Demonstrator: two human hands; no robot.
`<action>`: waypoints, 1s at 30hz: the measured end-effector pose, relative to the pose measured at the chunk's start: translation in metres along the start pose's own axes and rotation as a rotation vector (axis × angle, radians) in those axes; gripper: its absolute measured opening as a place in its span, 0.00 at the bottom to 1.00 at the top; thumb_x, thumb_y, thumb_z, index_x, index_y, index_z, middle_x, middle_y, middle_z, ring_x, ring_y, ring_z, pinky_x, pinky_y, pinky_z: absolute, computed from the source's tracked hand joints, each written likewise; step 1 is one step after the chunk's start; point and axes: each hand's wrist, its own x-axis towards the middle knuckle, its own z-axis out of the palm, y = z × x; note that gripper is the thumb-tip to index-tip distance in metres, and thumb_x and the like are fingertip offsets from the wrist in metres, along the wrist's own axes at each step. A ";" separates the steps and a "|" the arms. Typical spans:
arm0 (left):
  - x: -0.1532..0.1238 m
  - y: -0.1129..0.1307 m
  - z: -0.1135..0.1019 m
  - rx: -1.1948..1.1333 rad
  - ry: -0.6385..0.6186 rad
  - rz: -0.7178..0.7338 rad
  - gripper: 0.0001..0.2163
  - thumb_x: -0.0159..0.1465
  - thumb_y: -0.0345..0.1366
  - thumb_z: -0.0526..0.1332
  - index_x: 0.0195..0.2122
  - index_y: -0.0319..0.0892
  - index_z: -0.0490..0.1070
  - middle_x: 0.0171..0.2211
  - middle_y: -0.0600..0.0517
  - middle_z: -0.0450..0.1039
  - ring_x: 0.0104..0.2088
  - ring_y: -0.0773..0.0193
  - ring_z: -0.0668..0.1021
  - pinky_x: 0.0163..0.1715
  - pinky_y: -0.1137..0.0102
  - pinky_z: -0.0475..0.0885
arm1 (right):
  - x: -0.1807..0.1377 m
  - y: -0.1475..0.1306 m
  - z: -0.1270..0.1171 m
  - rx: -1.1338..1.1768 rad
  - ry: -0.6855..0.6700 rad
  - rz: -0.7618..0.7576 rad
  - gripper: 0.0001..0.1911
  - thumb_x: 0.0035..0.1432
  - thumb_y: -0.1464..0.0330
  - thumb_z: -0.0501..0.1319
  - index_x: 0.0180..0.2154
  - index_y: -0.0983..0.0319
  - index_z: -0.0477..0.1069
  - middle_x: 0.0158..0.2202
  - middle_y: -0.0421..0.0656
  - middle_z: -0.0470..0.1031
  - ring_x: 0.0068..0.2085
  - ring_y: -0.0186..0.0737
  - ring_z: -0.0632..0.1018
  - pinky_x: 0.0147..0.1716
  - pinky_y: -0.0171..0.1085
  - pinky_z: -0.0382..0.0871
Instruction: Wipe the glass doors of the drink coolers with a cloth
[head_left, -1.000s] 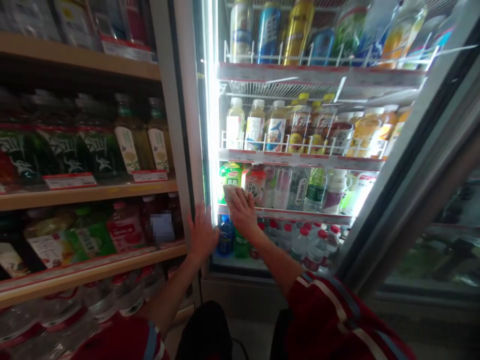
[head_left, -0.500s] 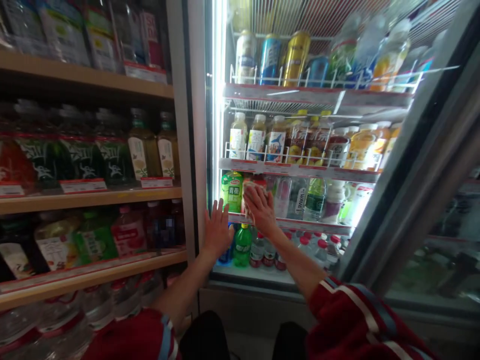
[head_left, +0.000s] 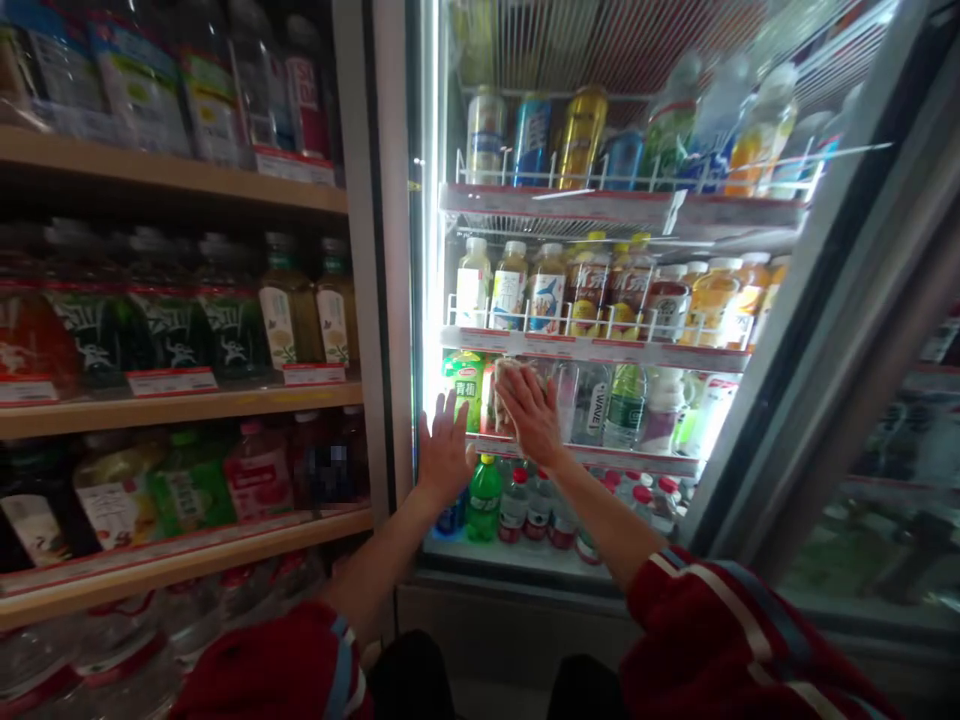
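My right hand (head_left: 529,408) lies flattened over a crumpled beige cloth (head_left: 504,400) at the glass front of a lit drinks cooler. The cloth pokes out past the fingertips on the left and hides part of a red-labelled bottle behind it. Lower and to the left, my left hand (head_left: 445,455) is open, fingers spread upward and holding nothing, close to the cooler's left edge; I cannot tell whether its palm touches the glass. Just behind its fingertips stands a green-labelled bottle (head_left: 464,385). A green soda bottle (head_left: 484,498) is on the bottom level below.
Inside the cooler, wire-fronted shelves (head_left: 600,349) carry several bottles and cans. A dark door frame (head_left: 814,290) slants along the right. Wooden shelves (head_left: 187,413) packed with bottles stand close on my left, past a grey upright (head_left: 392,250).
My right hand and the cloth have shifted slightly right in view. My left hand has also moved a little right, still spread. The whole view has tilted slightly upward.
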 end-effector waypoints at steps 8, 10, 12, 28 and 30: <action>-0.008 -0.006 -0.002 0.002 0.021 -0.025 0.34 0.56 0.30 0.57 0.64 0.40 0.45 0.66 0.40 0.47 0.66 0.51 0.47 0.62 0.46 0.48 | -0.006 -0.027 0.009 0.087 -0.108 -0.238 0.23 0.60 0.70 0.54 0.58 0.59 0.62 0.63 0.45 0.58 0.67 0.44 0.49 0.65 0.53 0.35; -0.010 -0.011 -0.002 0.011 0.019 -0.037 0.35 0.56 0.29 0.57 0.64 0.40 0.45 0.66 0.40 0.47 0.66 0.51 0.48 0.62 0.46 0.48 | -0.004 -0.031 0.012 0.095 -0.121 -0.280 0.24 0.61 0.70 0.53 0.59 0.59 0.61 0.63 0.44 0.58 0.67 0.43 0.50 0.65 0.53 0.34; -0.010 -0.017 -0.003 0.016 0.027 -0.048 0.35 0.55 0.29 0.57 0.64 0.40 0.44 0.66 0.40 0.47 0.66 0.51 0.48 0.61 0.46 0.49 | 0.010 -0.029 0.013 0.083 -0.097 -0.260 0.24 0.61 0.70 0.53 0.60 0.58 0.59 0.64 0.43 0.57 0.67 0.42 0.49 0.65 0.52 0.34; 0.002 -0.042 -0.015 -0.002 0.029 -0.111 0.33 0.56 0.29 0.56 0.63 0.35 0.47 0.65 0.37 0.48 0.66 0.49 0.50 0.61 0.46 0.50 | 0.057 -0.049 0.024 0.085 -0.033 -0.368 0.21 0.62 0.72 0.51 0.56 0.60 0.63 0.62 0.42 0.60 0.65 0.42 0.54 0.66 0.49 0.35; 0.004 -0.044 -0.016 -0.009 0.028 -0.114 0.33 0.56 0.29 0.56 0.63 0.36 0.46 0.65 0.37 0.47 0.66 0.49 0.49 0.61 0.46 0.49 | 0.069 -0.043 0.024 0.084 -0.019 -0.353 0.21 0.62 0.72 0.51 0.57 0.59 0.63 0.62 0.42 0.60 0.65 0.42 0.55 0.66 0.50 0.34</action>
